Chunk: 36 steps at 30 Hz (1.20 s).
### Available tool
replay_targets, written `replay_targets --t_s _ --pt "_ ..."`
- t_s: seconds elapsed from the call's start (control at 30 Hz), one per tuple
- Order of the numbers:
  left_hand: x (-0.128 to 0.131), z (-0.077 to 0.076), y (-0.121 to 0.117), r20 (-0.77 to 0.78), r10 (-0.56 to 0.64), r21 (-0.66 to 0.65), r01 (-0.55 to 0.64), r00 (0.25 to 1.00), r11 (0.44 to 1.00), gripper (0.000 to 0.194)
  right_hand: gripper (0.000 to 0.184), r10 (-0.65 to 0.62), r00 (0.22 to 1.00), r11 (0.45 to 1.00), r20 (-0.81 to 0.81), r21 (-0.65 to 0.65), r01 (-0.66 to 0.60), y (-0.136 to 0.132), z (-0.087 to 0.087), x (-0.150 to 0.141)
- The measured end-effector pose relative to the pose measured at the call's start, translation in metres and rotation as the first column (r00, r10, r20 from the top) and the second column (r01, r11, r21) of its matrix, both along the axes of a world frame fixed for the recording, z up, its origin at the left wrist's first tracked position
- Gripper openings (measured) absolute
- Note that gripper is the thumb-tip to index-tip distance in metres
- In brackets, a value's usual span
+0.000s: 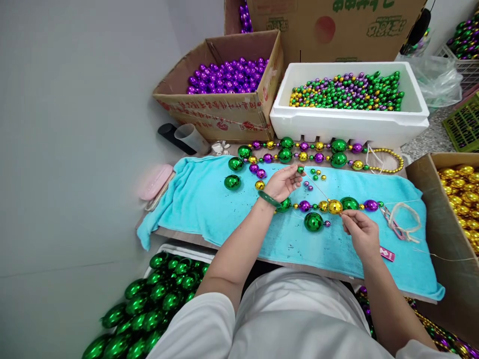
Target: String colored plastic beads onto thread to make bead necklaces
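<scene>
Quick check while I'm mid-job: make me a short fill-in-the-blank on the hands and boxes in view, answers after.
1. The left hand has a bangle at its wrist, coloured ____.
2. The right hand is nearest to a large bead coloured ____.
3. The cardboard box just left of the white foam box holds beads coloured ____.

Missing words: green; gold; purple.

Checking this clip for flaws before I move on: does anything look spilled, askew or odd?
Dark specks lie scattered over the blue towel, like flakes or debris; I can't tell their source. The towel's left corner also hangs rumpled over the table edge. The loose beads look like ordinary work pieces.
</scene>
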<state>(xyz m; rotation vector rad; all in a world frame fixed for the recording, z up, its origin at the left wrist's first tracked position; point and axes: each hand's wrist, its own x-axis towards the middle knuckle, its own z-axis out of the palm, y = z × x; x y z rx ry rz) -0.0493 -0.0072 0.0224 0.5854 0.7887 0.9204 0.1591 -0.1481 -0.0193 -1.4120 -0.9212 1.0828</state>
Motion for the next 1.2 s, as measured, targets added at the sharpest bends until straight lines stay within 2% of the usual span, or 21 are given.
replay_targets --t_s 0.67,0.87,0.97,1.07,1.1,1.13,1.17,1.2 --pt "-0.001 -0.007 0.001 -0.015 0.007 0.009 -0.007 1.000 1.000 0.019 0.016 0.004 1.000 1.000 0.023 -0.013 -0.003 0.003 0.002 0.001" --pt "0.001 -0.005 -0.003 -0.147 0.095 0.162 -0.071 0.985 0.984 0.026 0.019 0.030 0.999 0.998 0.038 -0.047 -0.028 0.003 0.001 0.005" --pt "0.008 -0.003 -0.011 -0.254 0.062 0.231 -0.002 0.965 0.973 0.031 0.020 0.066 0.997 0.997 0.047 -0.039 -0.064 0.005 0.000 0.004" --pt "0.012 0.002 -0.018 -0.379 -0.068 0.271 0.181 0.923 0.945 0.032 0.020 0.075 0.996 0.997 0.047 -0.011 -0.075 0.006 -0.001 0.000" --pt "0.010 0.005 -0.017 -0.434 -0.073 0.300 0.220 0.898 0.928 0.030 0.020 0.070 0.997 0.998 0.039 -0.001 -0.070 0.006 -0.002 -0.001" --pt "0.005 0.007 -0.014 -0.504 -0.030 0.345 0.234 0.863 0.909 0.025 0.020 0.059 0.998 0.998 0.029 0.008 -0.059 0.007 -0.002 -0.002" --pt "-0.002 0.010 -0.009 -0.589 0.061 0.404 0.228 0.806 0.886 0.020 0.020 0.045 0.999 0.999 0.018 0.015 -0.045 0.007 -0.003 -0.002" --pt "-0.012 0.012 -0.002 -0.676 0.183 0.466 0.222 0.713 0.856 0.016 0.019 0.031 0.999 0.999 0.009 0.022 -0.031 0.006 -0.003 -0.001"
